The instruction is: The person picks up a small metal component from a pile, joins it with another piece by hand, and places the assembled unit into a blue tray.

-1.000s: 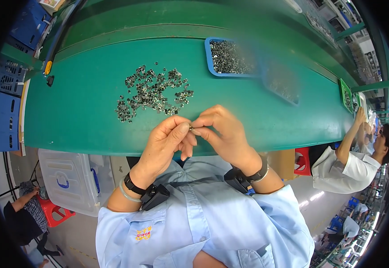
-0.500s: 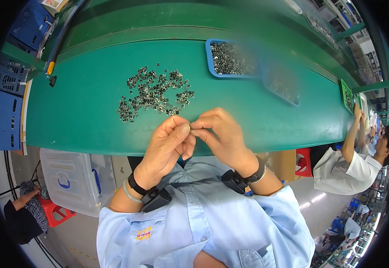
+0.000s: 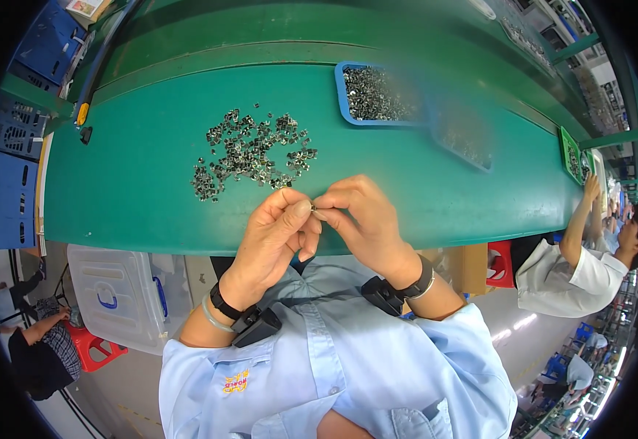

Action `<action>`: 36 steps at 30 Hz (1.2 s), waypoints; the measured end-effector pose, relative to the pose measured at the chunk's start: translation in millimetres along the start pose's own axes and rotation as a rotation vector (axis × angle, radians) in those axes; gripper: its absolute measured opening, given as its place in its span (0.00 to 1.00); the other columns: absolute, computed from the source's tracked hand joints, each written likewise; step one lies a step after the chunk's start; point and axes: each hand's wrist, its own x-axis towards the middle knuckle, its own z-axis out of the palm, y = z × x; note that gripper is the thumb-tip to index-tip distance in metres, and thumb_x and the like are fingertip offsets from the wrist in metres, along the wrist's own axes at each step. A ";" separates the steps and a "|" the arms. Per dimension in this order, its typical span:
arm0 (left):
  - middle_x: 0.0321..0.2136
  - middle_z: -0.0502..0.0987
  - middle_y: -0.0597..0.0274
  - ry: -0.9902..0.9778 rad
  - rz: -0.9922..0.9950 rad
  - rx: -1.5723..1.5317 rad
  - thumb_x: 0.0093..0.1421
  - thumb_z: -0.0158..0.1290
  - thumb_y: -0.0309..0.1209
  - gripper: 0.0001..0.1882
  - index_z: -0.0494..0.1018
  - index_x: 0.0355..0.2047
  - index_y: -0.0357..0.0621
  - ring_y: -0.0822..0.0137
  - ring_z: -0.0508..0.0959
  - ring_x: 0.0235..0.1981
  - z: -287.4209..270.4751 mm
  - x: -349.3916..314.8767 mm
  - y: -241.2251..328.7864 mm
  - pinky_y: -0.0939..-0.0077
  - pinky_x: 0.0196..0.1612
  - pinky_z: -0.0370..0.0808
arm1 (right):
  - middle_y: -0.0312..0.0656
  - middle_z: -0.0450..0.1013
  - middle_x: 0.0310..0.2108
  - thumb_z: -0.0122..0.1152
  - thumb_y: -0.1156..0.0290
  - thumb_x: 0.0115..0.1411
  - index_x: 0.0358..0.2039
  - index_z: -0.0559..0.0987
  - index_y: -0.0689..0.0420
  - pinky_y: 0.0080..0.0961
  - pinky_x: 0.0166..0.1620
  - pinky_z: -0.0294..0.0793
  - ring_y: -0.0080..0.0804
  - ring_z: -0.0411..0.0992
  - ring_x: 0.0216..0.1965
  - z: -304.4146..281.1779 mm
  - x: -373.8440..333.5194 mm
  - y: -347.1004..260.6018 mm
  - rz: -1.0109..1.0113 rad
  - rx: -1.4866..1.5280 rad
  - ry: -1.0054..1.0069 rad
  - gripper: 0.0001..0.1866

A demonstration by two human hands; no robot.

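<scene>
My left hand (image 3: 279, 228) and my right hand (image 3: 363, 219) meet over the near edge of the green table (image 3: 151, 212). Between the thumbs and forefingers of both is pinched a tiny dark metal part (image 3: 313, 208), mostly covered by the fingertips. Just beyond my left hand lies a loose pile of small shiny metal parts (image 3: 249, 150), spread over the tabletop. Farther off, to the right, a blue tray (image 3: 345, 110) holds many similar small pieces.
Beside the blue tray is a second, blurred tray (image 3: 473, 155). A yellow-and-black tool (image 3: 83, 113) hangs at the far left. Below the table's left side stands a clear lidded box (image 3: 118, 293). A co-worker (image 3: 571, 274) sits at the right, reaching toward a green tray (image 3: 571, 155).
Both my hands stay together, almost unmoved, on the tiny part. The co-worker's hand at the right has shifted slightly. Another person's leg has come into sight at the far left.
</scene>
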 end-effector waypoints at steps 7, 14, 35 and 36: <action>0.23 0.74 0.61 -0.005 0.031 -0.026 0.64 0.49 0.34 0.09 0.67 0.35 0.42 0.73 0.70 0.18 -4.3 3.2 -6.6 0.81 0.19 0.64 | 0.37 0.72 0.32 0.66 0.77 0.48 0.32 0.77 0.54 0.27 0.36 0.71 0.34 0.71 0.35 2.4 -1.0 -2.1 0.049 0.028 0.009 0.10; 0.22 0.73 0.64 -0.087 0.052 -0.121 0.64 0.49 0.33 0.06 0.68 0.36 0.44 0.73 0.69 0.17 -9.8 4.5 -13.4 0.80 0.19 0.63 | 0.38 0.72 0.32 0.65 0.78 0.49 0.32 0.76 0.55 0.27 0.35 0.71 0.34 0.71 0.34 8.1 -5.5 -1.5 0.057 0.188 0.043 0.09; 0.20 0.70 0.64 -0.133 -0.031 -0.237 0.64 0.48 0.35 0.08 0.67 0.37 0.44 0.73 0.63 0.14 -2.8 -0.4 -10.5 0.78 0.17 0.58 | 0.38 0.74 0.28 0.63 0.79 0.50 0.32 0.76 0.56 0.25 0.31 0.72 0.32 0.73 0.29 1.2 -1.0 -3.1 -0.040 0.215 0.040 0.09; 0.20 0.70 0.64 -0.149 -0.033 -0.252 0.64 0.48 0.35 0.08 0.67 0.37 0.44 0.73 0.63 0.14 -3.4 -0.2 -11.0 0.79 0.17 0.58 | 0.38 0.74 0.28 0.63 0.79 0.50 0.32 0.76 0.56 0.25 0.30 0.72 0.32 0.73 0.29 0.9 -1.0 -2.6 -0.055 0.206 0.033 0.09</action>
